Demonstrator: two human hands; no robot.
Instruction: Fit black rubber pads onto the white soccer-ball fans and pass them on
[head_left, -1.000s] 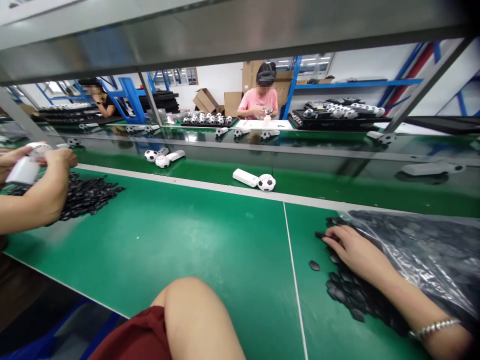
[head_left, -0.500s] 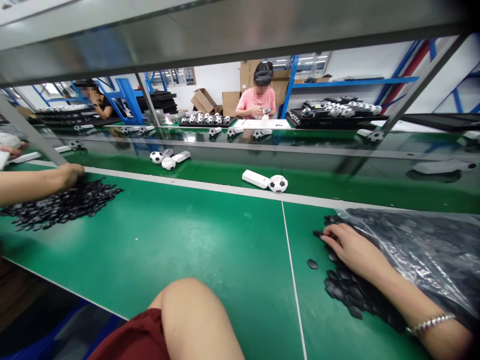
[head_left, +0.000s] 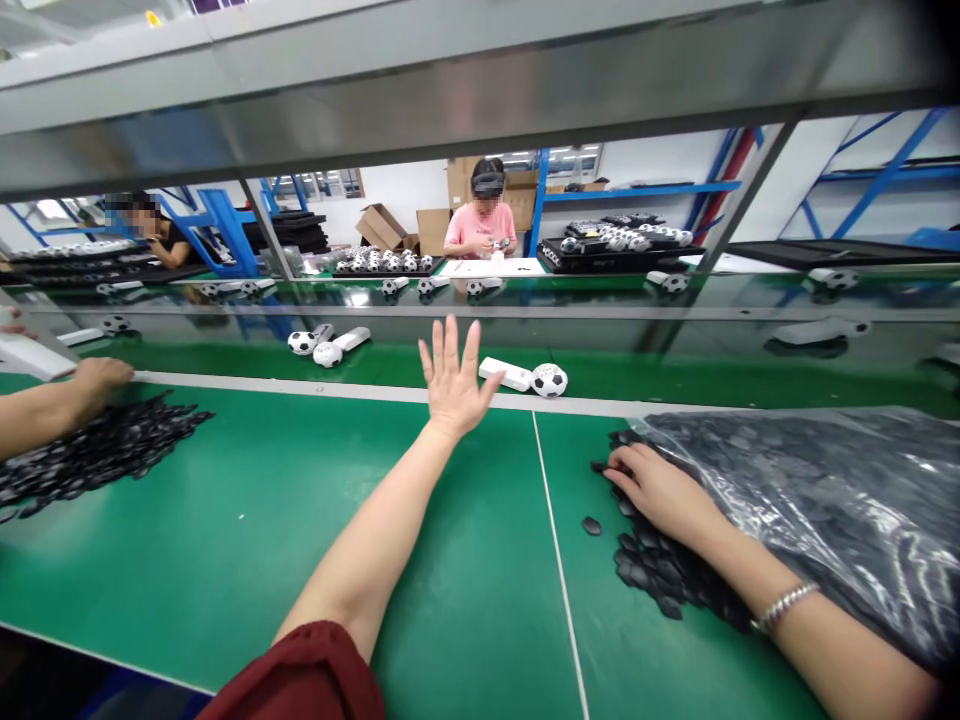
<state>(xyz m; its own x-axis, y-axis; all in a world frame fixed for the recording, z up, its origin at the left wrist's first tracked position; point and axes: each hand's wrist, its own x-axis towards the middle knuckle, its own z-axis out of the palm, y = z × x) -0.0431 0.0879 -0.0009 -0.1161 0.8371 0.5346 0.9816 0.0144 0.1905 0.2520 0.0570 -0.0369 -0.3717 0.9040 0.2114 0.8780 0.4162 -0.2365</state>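
Observation:
My left hand (head_left: 454, 388) reaches out over the green bench, fingers spread and holding nothing. Just right of its thumb lies a white stick-shaped device with a football-patterned head (head_left: 550, 380), on the green surface beyond the pale strip. At the right, my right hand (head_left: 660, 488) rests over loose black pentagon pieces (head_left: 651, 565), its thumb and fingers closed on one black pentagon piece (head_left: 598, 466) that sticks out at the tips. A single black piece (head_left: 592, 526) lies apart on the bench. My right palm hides some of the pieces.
A clear plastic bag (head_left: 840, 500) of black pieces lies beside my right forearm. At left, a co-worker's hand (head_left: 101, 385) is over another black pile (head_left: 142, 440). More football-headed devices (head_left: 328, 353) lie beyond the pale strip (head_left: 360, 393). A metal shelf (head_left: 450, 110) spans overhead.
My left arm has stretched forward, and the hand now shows spread beside the football-headed device. The view has shifted somewhat right. My right hand stays at the black pieces.

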